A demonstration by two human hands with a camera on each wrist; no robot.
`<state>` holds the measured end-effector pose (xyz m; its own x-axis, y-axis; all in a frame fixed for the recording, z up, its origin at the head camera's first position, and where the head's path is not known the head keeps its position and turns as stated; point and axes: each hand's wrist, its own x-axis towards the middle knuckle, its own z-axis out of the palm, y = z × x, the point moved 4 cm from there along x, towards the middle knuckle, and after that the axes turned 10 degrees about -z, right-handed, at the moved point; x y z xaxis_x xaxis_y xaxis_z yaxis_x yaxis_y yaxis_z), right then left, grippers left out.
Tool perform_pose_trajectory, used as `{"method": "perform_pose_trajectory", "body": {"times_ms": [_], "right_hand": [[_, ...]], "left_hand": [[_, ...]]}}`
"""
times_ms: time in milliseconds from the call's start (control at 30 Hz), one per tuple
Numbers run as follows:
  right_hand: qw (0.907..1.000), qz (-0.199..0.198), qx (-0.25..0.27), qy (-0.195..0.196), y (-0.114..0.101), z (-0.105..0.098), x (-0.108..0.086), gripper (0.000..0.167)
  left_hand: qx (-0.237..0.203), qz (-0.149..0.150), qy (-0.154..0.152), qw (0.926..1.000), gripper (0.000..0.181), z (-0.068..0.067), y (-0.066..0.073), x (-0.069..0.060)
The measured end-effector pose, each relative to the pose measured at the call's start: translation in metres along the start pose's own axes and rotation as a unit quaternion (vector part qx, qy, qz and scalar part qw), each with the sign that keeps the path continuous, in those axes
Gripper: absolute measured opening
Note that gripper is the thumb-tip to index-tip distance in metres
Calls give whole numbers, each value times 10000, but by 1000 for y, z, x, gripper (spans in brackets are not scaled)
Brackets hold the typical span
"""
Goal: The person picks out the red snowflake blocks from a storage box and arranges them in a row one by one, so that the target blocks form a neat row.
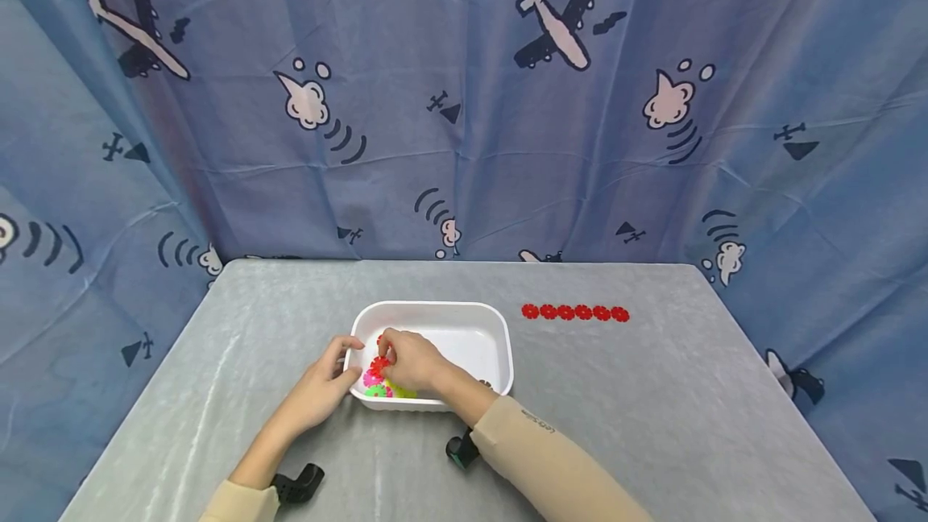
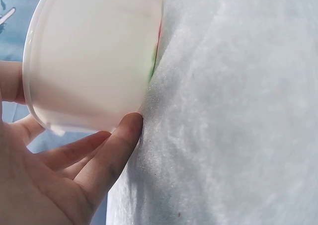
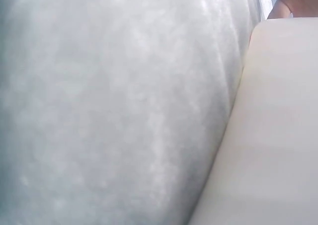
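Note:
A white plastic tray (image 1: 464, 345) stands on the table with small flower-shaped pieces heaped at its left end. Pink pieces (image 1: 371, 378), green pieces (image 1: 377, 391) and red pieces (image 1: 379, 364) show there, with yellow ones beside them. My left hand (image 1: 324, 385) holds the tray's left end. In the left wrist view its fingers reach round the rim and its thumb (image 2: 130, 128) touches the outer wall (image 2: 94, 56). My right hand (image 1: 415, 359) dips into the tray, curled fingertips at the red pieces. Whether it pinches one is hidden.
On the grey table cover (image 1: 638, 409), a straight row of several red flower pieces (image 1: 575, 312) lies right of the tray. A blue curtain (image 1: 464, 103) with printed planes hangs behind. Black wrist cameras (image 1: 299, 484) are worn on both arms.

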<state>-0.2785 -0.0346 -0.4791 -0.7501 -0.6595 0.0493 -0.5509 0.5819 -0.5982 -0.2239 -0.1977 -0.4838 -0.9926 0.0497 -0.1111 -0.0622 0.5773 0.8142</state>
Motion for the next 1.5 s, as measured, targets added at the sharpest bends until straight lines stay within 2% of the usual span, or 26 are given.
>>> {"method": "perform_pose_trajectory", "body": {"times_ms": [200, 367, 467, 667, 1033, 1400, 1500], "right_hand": [[9988, 49, 441, 226, 2, -1, -2, 18], [9932, 127, 1091, 390, 4, -6, -2, 16], [9907, 84, 1280, 455, 2, -11, -4, 16], [9905, -42, 1285, 482, -2, -27, -14, 13], [9893, -334, 1316, 533, -1, -70, -45, 12], [9871, -427, 1401, 642, 22, -101, -80, 11], [9880, -346, 1351, 670, 29, -112, -90, 11]], "left_hand": [[1, -50, 16, 10000, 32, 1, -1, 0], [62, -127, 40, 9999, 31, 0, -3, -2], [88, -185, 29, 9998, 31, 0, -3, -3], [14, -129, 11, 9999, 31, 0, -4, -3], [41, -135, -20, 9999, 31, -1, 0, -1], [62, -125, -64, 9999, 32, -1, 2, -2], [53, -130, -81, 9999, 32, -1, 2, -2]]}}
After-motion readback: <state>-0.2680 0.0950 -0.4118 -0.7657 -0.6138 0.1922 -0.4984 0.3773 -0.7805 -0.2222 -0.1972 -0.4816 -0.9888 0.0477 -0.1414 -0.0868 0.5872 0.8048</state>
